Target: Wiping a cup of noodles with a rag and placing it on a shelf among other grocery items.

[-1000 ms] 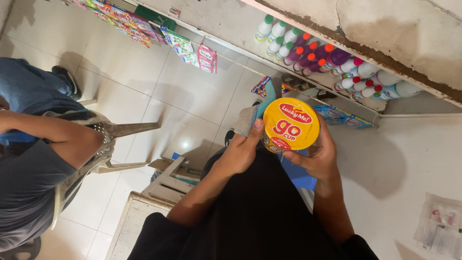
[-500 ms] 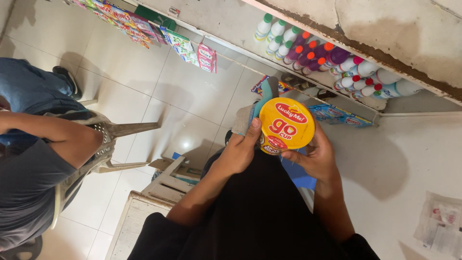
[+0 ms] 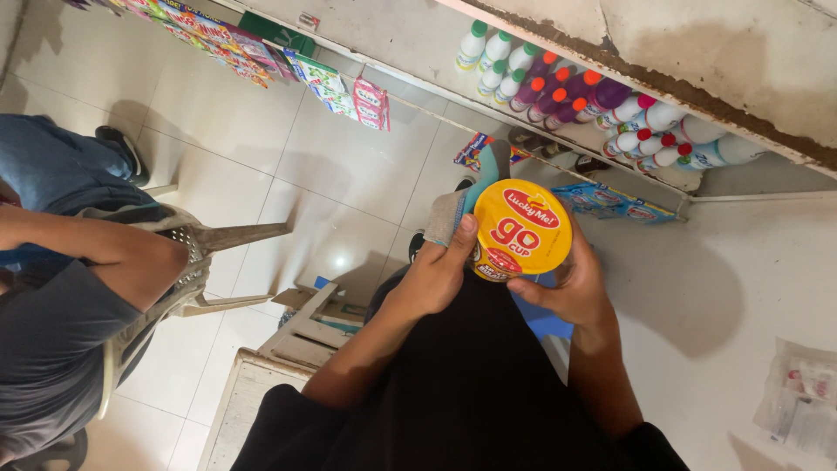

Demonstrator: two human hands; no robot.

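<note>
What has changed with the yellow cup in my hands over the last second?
Very little. The yellow cup has tilted slightly, and the left hand now has its thumb pressed on the lid's edge. Both hands, the right hand too, still hold it in front of the shelf of bottles. The seated person has not moved.

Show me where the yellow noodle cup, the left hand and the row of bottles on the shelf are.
yellow noodle cup (image 3: 523, 228), head view, middle of its round lid.
left hand (image 3: 436, 275), head view, back of the hand.
row of bottles (image 3: 610, 109), head view, body of a purple bottle mid-row.
</note>
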